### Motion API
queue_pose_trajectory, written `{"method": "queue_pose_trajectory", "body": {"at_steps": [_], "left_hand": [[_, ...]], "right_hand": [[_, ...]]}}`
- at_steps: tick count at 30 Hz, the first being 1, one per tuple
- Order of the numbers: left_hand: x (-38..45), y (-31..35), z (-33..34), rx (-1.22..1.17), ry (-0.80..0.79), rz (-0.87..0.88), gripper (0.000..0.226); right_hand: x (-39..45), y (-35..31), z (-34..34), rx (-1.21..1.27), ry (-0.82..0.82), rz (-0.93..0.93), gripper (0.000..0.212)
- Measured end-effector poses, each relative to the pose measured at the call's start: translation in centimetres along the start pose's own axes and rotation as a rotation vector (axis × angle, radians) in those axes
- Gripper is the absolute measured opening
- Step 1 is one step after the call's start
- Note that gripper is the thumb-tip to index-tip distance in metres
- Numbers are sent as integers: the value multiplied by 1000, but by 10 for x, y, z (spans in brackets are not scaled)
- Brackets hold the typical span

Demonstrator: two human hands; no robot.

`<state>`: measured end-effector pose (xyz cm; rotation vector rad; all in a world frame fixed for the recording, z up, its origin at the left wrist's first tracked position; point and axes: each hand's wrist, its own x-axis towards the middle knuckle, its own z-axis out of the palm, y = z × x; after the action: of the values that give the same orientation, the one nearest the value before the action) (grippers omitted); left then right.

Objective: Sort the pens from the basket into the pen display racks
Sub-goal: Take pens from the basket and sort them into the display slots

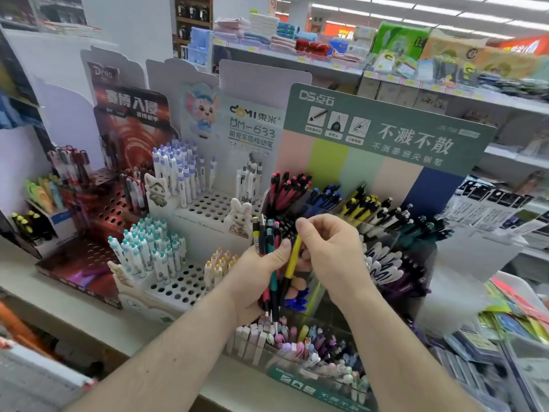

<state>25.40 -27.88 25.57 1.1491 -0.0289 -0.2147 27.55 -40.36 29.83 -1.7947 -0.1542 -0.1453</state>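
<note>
My left hand [255,281] grips a bundle of pens [269,251] with teal, pink, black and yellow barrels, held upright in front of the racks. My right hand [329,254] pinches one yellow-and-black pen [292,263] at the right side of that bundle. Behind the hands stands the green tiered pen rack [386,135], with compartments of red, blue, yellow-capped and black pens [288,188]. To its left sits a white perforated rack [208,206] with white-purple and white-teal pens. The basket is not visible.
A dark red perforated rack [98,203] stands at the far left. A clear front tray of pastel pens [300,346] lies just below my hands. Packaged stationery [511,310] crowds the right. Shelves of goods [297,46] run behind the displays.
</note>
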Motion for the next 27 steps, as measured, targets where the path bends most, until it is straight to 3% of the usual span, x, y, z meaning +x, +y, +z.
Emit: {"method": "queue_pose_trajectory", "body": {"at_steps": [2, 5, 10, 14, 19, 24, 27], "left_hand": [[4, -1, 1, -56, 48, -51, 34], [10, -4, -3, -13, 124, -83, 34], [15, -7, 5, -166, -24, -126, 17], [18, -8, 18, -302, -126, -119, 7], [26, -8, 28, -453, -110, -93, 10], [36, -7, 35, -628, -199, -76, 42], [37, -2, 43, -596, -156, -73, 19]], "right_hand": [[1, 0, -15, 41, 111, -23, 24], [3, -1, -42, 380, 255, 60, 23], [-2, 10, -61, 717, 345, 185, 26], [-6, 21, -65, 782, 377, 205, 25], [-10, 31, -73, 755, 389, 257, 26], [-12, 34, -77, 669, 409, 361, 19], [-12, 36, -77, 579, 412, 357, 17]]}}
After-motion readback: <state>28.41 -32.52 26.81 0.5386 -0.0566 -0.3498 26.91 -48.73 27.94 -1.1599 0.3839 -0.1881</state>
